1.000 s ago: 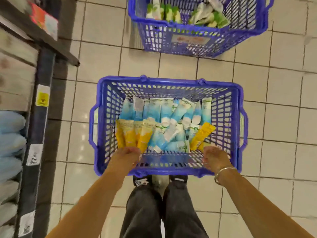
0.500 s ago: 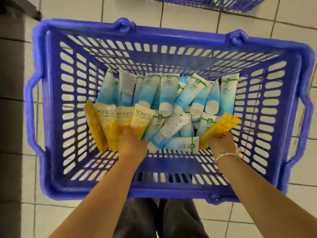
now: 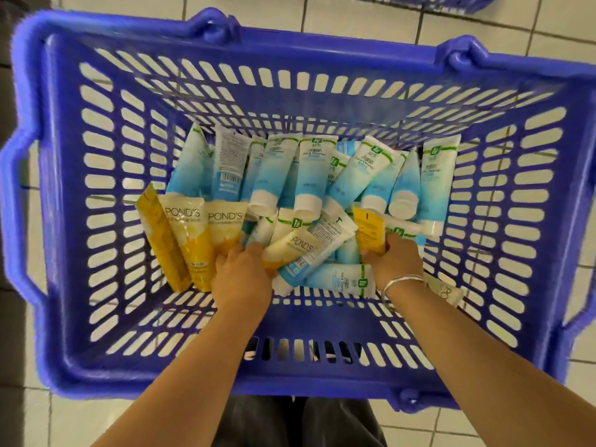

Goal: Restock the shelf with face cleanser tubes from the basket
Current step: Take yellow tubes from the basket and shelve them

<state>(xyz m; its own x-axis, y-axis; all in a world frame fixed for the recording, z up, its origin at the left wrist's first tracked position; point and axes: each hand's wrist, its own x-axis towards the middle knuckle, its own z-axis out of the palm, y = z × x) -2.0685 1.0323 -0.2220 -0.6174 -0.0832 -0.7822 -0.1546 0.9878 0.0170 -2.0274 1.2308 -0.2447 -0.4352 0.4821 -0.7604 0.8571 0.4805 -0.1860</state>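
A blue plastic basket (image 3: pixel 96 350) fills the view, seen from above. Several blue-and-white face cleanser tubes (image 3: pixel 312 169) lie in its far half. Yellow-and-white Pond's tubes (image 3: pixel 190 233) lean in a row at the left. Both my hands are down inside the basket. My left hand (image 3: pixel 242 275) is closed on the lower ends of yellow Pond's tubes, with one tube (image 3: pixel 292 250) tilted out to the right. My right hand (image 3: pixel 393 262) grips a single yellow tube (image 3: pixel 369 232), held upright. Another Pond's tube (image 3: pixel 446 293) lies partly hidden behind my right wrist.
The basket stands on a white tiled floor (image 3: pixel 322 14). A second blue basket's edge (image 3: pixel 451 3) shows at the top right. A dark shelf base (image 3: pixel 9 285) runs along the left edge. My dark trousers (image 3: pixel 290 421) show below the basket.
The view has dropped close over the basket. My hands went from the near rim onto the yellow tubes and closed on them; one Pond's tube has swung rightwards.
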